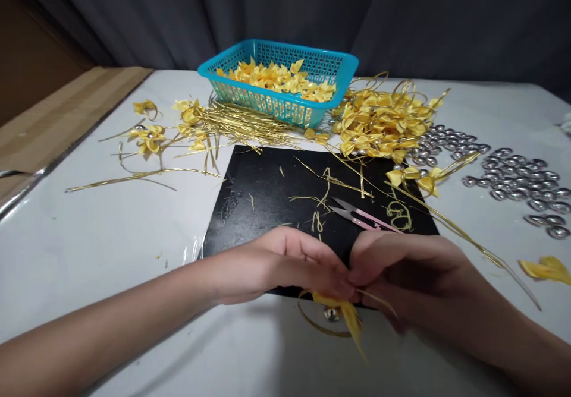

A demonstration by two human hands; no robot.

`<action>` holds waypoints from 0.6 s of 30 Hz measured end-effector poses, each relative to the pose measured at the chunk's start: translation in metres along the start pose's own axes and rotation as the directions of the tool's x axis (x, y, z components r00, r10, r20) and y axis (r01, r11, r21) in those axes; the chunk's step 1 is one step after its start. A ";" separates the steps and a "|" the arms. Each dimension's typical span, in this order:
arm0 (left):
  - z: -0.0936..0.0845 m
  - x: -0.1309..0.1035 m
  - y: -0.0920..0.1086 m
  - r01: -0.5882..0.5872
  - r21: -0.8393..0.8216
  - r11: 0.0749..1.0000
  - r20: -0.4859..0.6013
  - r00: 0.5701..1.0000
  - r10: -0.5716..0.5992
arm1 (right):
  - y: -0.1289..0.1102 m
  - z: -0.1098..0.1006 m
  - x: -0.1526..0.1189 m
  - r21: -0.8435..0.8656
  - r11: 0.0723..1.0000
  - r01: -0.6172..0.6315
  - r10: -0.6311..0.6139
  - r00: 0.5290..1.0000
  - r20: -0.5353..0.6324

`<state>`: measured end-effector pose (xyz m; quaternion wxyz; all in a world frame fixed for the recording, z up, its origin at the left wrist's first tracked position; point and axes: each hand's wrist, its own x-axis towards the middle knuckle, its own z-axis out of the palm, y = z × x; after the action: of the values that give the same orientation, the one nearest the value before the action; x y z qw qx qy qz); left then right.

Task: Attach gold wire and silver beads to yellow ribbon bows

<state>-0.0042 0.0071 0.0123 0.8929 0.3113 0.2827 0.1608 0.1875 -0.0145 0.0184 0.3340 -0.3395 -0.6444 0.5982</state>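
My left hand [298,266] is closed, its thumb and fingers pinching a yellow ribbon flower [350,320] that hangs below them. A small silver bell [331,313] dangles at the flower, and a loop of gold cord [319,327] curves out beside it. My right hand [401,272] is closed too, its fingertips meeting the left ones at the gold cord; a cord end sticks out under the right thumb. Both hands are over the near edge of a black board [250,219]. Thread snips [357,214] with pink handles lie on the board just beyond them.
A blue basket [267,93] of yellow ribbon flowers stands at the back. In front of it lie gold cords [245,122]. Finished-looking flower pieces [383,120] are heaped right of it, with silver bells [521,174] farther right. More flowers [149,138] lie left; a cardboard piece [57,112] borders the table.
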 end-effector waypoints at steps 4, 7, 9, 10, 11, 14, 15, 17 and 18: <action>-0.001 0.000 -0.001 0.000 0.006 1.000 -0.001 1.000 0.000 | -0.001 -0.003 0.000 -0.036 0.999 0.026 -0.026 1.000 0.018; -0.002 0.000 -0.001 -0.001 0.003 1.000 0.010 1.000 0.001 | 0.001 -0.004 -0.001 -0.060 0.996 0.061 -0.060 0.998 0.016; -0.002 0.000 -0.001 -0.008 -0.012 1.000 0.015 1.000 0.008 | 0.002 -0.005 -0.002 -0.057 0.995 0.076 -0.076 0.997 0.016; -0.002 0.000 -0.002 -0.010 -0.017 1.000 0.019 1.000 0.010 | 0.002 -0.005 -0.003 -0.051 0.996 0.078 -0.078 0.997 0.015; -0.002 0.000 -0.002 -0.012 -0.019 1.000 0.024 1.000 0.013 | 0.003 -0.005 -0.003 -0.050 0.996 0.073 -0.073 0.997 0.016; -0.003 0.001 -0.002 -0.016 -0.016 1.000 0.044 0.999 0.016 | 0.003 -0.005 -0.003 -0.066 0.995 0.068 -0.068 0.998 -0.006; -0.003 0.001 -0.002 -0.014 -0.014 1.000 0.045 0.999 0.015 | 0.002 -0.005 -0.002 -0.081 0.994 0.074 -0.076 0.997 -0.016; -0.003 0.001 -0.003 -0.011 -0.007 1.000 0.043 0.999 0.011 | 0.000 -0.005 -0.001 -0.126 0.987 0.095 -0.099 0.995 -0.026; -0.004 0.002 -0.003 -0.010 0.000 1.000 0.041 0.999 0.010 | -0.001 -0.005 0.000 -0.156 0.982 0.106 -0.112 0.993 -0.026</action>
<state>-0.0048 0.0072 0.0074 0.8977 0.3160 0.2630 0.1587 0.1917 -0.0121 0.0197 0.3501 -0.3390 -0.7005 0.5214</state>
